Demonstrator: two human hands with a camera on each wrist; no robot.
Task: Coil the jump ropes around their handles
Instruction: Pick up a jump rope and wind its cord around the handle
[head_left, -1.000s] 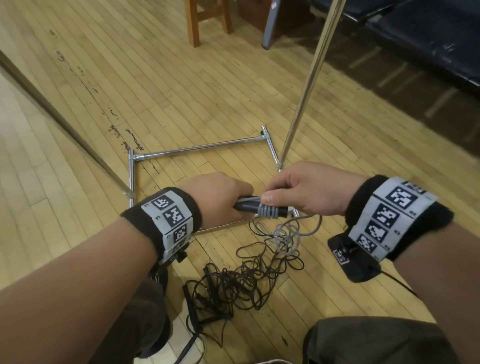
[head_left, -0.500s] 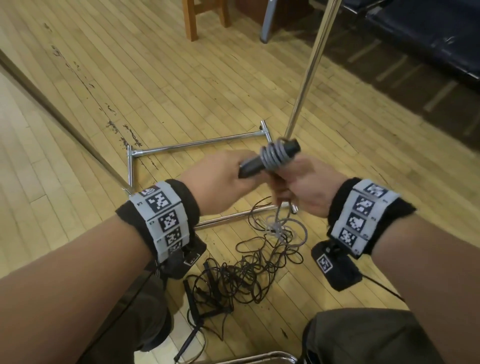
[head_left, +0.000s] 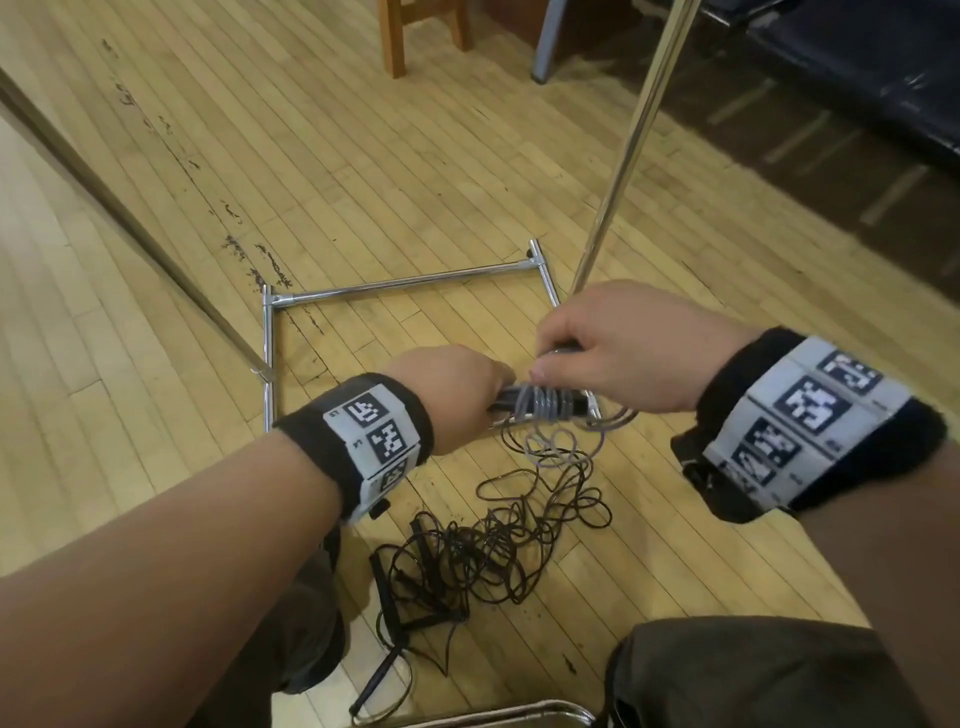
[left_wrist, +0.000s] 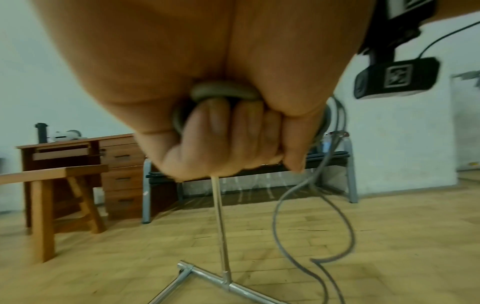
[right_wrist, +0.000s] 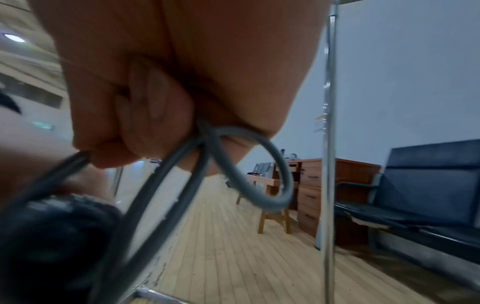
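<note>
My left hand (head_left: 457, 400) grips the black jump rope handles (head_left: 506, 402), held level above the floor. Several turns of grey rope (head_left: 545, 405) are wound around them. My right hand (head_left: 613, 353) is over the handles' right end, fingers curled, pinching the grey rope (right_wrist: 259, 164), which loops out under the fingers. The loose grey rope (left_wrist: 285, 216) hangs down to the floor. A tangle of black jump ropes (head_left: 493, 551) with black handles (head_left: 384, 587) lies on the floor below my hands.
A chrome stand (head_left: 405, 283) with a square base and an upright pole (head_left: 623, 156) is just beyond my hands. A wooden stool (left_wrist: 44, 205), a desk (left_wrist: 116, 164) and a black bench (right_wrist: 415, 195) are further off. My knees (head_left: 753, 675) are at the bottom.
The handles dropped from raised and tilted back to level. My right hand swung from beneath them to over their right end, carrying the grey rope around.
</note>
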